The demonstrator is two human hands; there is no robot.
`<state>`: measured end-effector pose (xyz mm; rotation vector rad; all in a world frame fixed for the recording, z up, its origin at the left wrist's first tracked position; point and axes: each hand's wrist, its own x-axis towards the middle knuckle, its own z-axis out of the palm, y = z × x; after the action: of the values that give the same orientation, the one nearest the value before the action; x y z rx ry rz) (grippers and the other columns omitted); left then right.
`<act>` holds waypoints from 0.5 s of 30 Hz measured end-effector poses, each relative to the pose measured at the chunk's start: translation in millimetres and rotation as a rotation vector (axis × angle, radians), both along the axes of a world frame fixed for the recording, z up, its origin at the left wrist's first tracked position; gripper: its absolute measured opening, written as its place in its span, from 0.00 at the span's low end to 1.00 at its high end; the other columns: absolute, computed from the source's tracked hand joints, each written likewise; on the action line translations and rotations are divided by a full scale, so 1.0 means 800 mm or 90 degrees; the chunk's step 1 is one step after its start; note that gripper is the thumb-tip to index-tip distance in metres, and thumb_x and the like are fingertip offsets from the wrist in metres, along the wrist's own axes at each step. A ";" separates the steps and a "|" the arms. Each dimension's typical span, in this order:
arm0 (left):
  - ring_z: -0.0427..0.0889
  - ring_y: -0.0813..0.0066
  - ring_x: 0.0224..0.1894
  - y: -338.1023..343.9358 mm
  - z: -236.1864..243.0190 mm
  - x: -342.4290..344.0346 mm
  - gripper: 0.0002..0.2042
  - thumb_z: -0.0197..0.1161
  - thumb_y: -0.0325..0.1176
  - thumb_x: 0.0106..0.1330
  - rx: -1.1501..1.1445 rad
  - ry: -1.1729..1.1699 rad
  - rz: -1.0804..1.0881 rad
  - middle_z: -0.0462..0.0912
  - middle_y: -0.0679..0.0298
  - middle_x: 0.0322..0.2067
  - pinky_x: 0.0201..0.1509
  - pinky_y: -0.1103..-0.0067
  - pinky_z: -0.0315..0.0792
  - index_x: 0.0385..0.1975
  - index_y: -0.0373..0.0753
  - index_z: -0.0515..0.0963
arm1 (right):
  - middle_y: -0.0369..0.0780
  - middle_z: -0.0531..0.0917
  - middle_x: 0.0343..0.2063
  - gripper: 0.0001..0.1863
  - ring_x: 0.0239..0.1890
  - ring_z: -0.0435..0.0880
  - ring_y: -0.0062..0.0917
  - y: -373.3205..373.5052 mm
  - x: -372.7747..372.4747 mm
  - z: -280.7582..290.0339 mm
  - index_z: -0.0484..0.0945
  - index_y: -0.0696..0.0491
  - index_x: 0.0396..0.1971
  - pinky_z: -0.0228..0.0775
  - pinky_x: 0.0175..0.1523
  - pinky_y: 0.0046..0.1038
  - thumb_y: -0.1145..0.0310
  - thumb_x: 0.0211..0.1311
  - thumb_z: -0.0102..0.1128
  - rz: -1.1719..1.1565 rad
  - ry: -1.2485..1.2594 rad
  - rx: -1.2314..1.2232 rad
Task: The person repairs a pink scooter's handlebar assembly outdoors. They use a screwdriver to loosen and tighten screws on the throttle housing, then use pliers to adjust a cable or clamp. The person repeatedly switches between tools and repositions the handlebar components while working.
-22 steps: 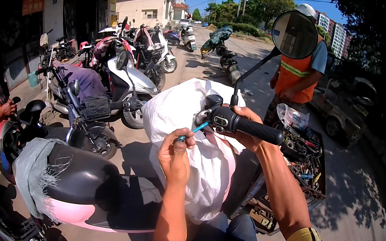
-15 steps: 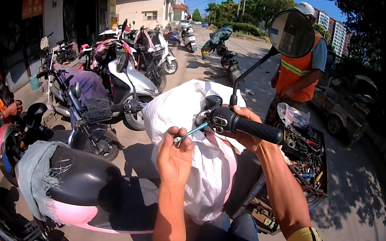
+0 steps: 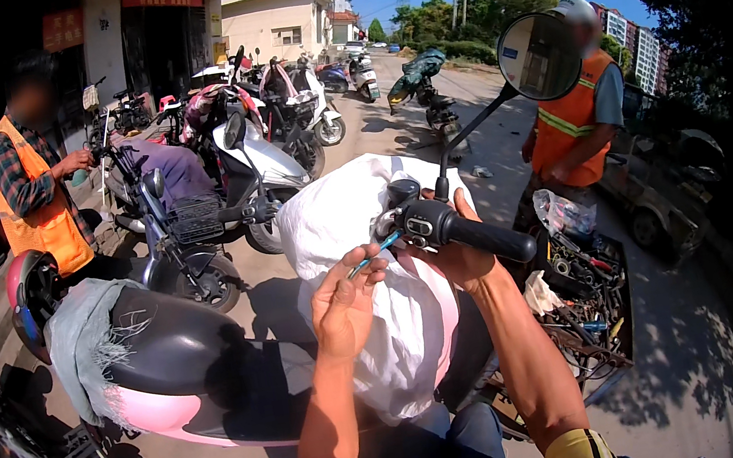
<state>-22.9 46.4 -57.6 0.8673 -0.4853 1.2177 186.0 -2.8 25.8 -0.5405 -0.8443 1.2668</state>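
Observation:
My left hand (image 3: 346, 307) pinches a thin teal screwdriver-like tool (image 3: 388, 241) between thumb and fingers. Its far end reaches the black switch housing (image 3: 426, 223) on a scooter's handlebar; whether it touches, I cannot tell. From behind and below, my right hand (image 3: 471, 268) grips the handlebar beside that housing, some fingers hidden by it. The black rubber grip (image 3: 495, 240) sticks out to the right. A round mirror (image 3: 539, 58) rises on its stalk above. White sheeting (image 3: 339, 205) drapes the scooter's front.
The scooter's black seat (image 3: 178, 340) with a grey cloth (image 3: 82, 341) lies left. At right stands a crate of tools (image 3: 587, 290). Two people in orange vests stand nearby, one left (image 3: 37, 209), one right (image 3: 574, 115). Parked scooters (image 3: 265, 163) line the back left.
The view has shifted slightly. My left hand has moved closer to the switch housing, and less of the teal tool shows. The person at left has stepped right and now reaches toward a parked bike.

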 end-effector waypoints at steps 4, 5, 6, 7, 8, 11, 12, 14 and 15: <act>0.65 0.48 0.74 -0.013 0.020 -0.013 0.22 0.55 0.27 0.75 -0.115 -0.100 -0.180 0.65 0.41 0.71 0.79 0.62 0.61 0.66 0.25 0.68 | 0.46 0.81 0.52 0.26 0.53 0.84 0.38 0.011 -0.034 -0.033 0.74 0.54 0.57 0.80 0.59 0.43 0.46 0.79 0.49 -0.081 0.198 -0.015; 0.62 0.48 0.76 -0.005 0.013 -0.014 0.20 0.54 0.22 0.74 -0.100 -0.108 -0.191 0.62 0.41 0.72 0.81 0.63 0.61 0.65 0.24 0.70 | 0.48 0.80 0.51 0.22 0.53 0.84 0.38 0.008 -0.053 -0.033 0.73 0.60 0.56 0.83 0.56 0.39 0.54 0.82 0.45 -0.170 0.187 -0.064; 0.61 0.47 0.76 0.000 0.008 -0.014 0.20 0.53 0.20 0.74 -0.092 -0.108 -0.189 0.62 0.41 0.73 0.81 0.63 0.61 0.65 0.24 0.70 | 0.47 0.80 0.49 0.17 0.49 0.84 0.36 0.007 -0.069 -0.032 0.74 0.60 0.55 0.84 0.52 0.36 0.64 0.81 0.45 -0.214 0.217 -0.104; 0.60 0.47 0.77 0.002 0.003 -0.014 0.20 0.52 0.18 0.73 -0.083 -0.109 -0.191 0.62 0.41 0.73 0.81 0.63 0.61 0.64 0.25 0.70 | 0.47 0.80 0.48 0.15 0.47 0.84 0.35 0.008 -0.077 -0.040 0.74 0.61 0.55 0.84 0.50 0.36 0.66 0.80 0.47 -0.210 0.198 -0.088; 0.60 0.47 0.77 0.004 -0.002 -0.012 0.20 0.52 0.16 0.73 -0.074 -0.110 -0.193 0.61 0.41 0.73 0.81 0.63 0.61 0.64 0.25 0.71 | 0.47 0.80 0.47 0.14 0.45 0.85 0.35 0.009 -0.080 -0.050 0.75 0.61 0.54 0.84 0.49 0.36 0.69 0.79 0.48 -0.205 0.180 -0.072; 0.58 0.48 0.77 0.013 -0.018 -0.006 0.19 0.51 0.15 0.73 -0.063 -0.080 -0.158 0.61 0.42 0.73 0.81 0.63 0.61 0.63 0.25 0.72 | 0.46 0.81 0.46 0.12 0.44 0.85 0.33 0.013 -0.080 -0.055 0.76 0.61 0.52 0.84 0.50 0.29 0.70 0.77 0.50 -0.129 0.185 -0.075; 0.59 0.48 0.77 0.015 -0.022 -0.006 0.18 0.51 0.17 0.74 -0.056 -0.064 -0.130 0.60 0.42 0.73 0.81 0.63 0.62 0.63 0.25 0.73 | 0.46 0.81 0.46 0.12 0.44 0.85 0.32 0.014 -0.080 -0.055 0.76 0.60 0.52 0.84 0.50 0.28 0.70 0.77 0.50 -0.103 0.202 -0.075; 0.61 0.48 0.76 0.003 -0.003 -0.015 0.18 0.52 0.20 0.76 -0.077 -0.079 -0.165 0.60 0.40 0.73 0.80 0.63 0.64 0.63 0.25 0.71 | 0.44 0.82 0.50 0.12 0.48 0.85 0.30 0.019 -0.083 -0.060 0.76 0.57 0.53 0.82 0.54 0.32 0.71 0.76 0.51 -0.045 0.199 -0.068; 0.63 0.48 0.76 -0.005 0.009 -0.016 0.18 0.52 0.22 0.77 -0.087 -0.088 -0.186 0.60 0.39 0.72 0.79 0.62 0.65 0.64 0.26 0.70 | 0.44 0.82 0.52 0.12 0.50 0.84 0.30 0.019 -0.087 -0.058 0.76 0.57 0.53 0.81 0.55 0.33 0.72 0.76 0.51 -0.030 0.214 -0.051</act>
<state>-35.5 42.1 -50.1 0.5744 -0.6101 1.0328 116.2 12.1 -21.0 -0.3930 -0.4991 1.3075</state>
